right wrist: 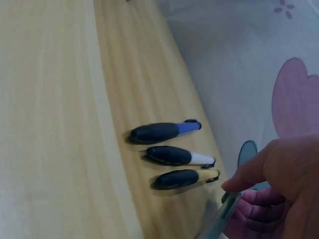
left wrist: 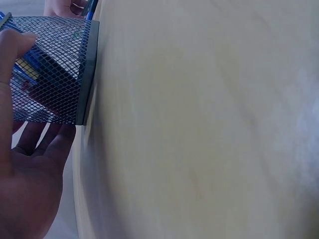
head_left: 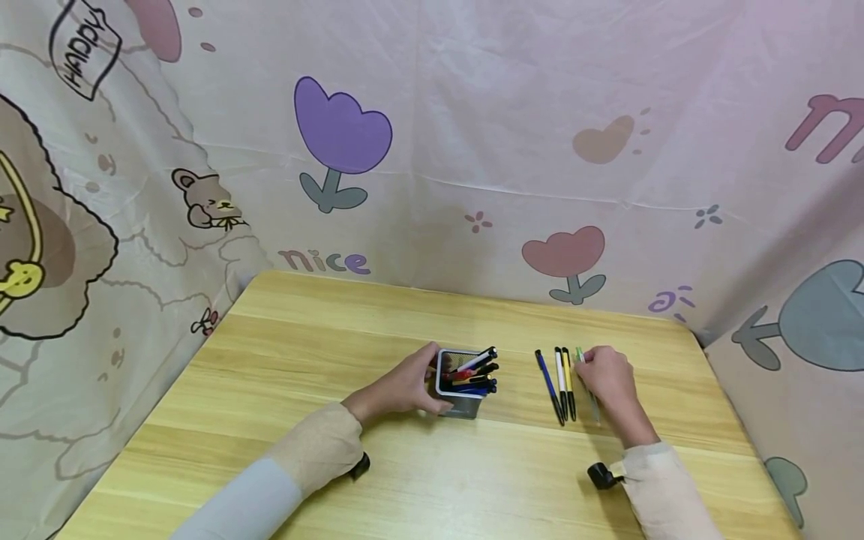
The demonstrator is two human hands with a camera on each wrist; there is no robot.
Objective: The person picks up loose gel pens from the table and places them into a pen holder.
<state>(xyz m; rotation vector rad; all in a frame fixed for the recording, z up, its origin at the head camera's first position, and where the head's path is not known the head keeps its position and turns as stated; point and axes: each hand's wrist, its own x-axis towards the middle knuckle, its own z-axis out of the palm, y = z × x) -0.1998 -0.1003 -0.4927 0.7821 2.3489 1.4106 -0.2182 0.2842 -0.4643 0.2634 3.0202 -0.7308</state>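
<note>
My left hand (head_left: 402,384) holds a black wire-mesh pen holder (head_left: 462,408) by its left side, the thumb at the near face. Up close in the left wrist view, fingers curve around the mesh holder (left wrist: 60,45). Several pens (head_left: 475,369) lean out of its opening toward the right. To the right, my right hand (head_left: 610,381) pinches a clear pen with a green end (right wrist: 224,214) between thumb and fingers. Beside that hand lie a yellow pen (head_left: 569,386), a white pen (head_left: 560,384) and a blue pen (head_left: 550,386), all with black grips.
The wooden table (head_left: 283,360) carries everything. Patterned cloth (head_left: 459,150) hangs behind its far edge and along both sides. Both wrists wear a small black camera, such as the right wrist camera (head_left: 603,476).
</note>
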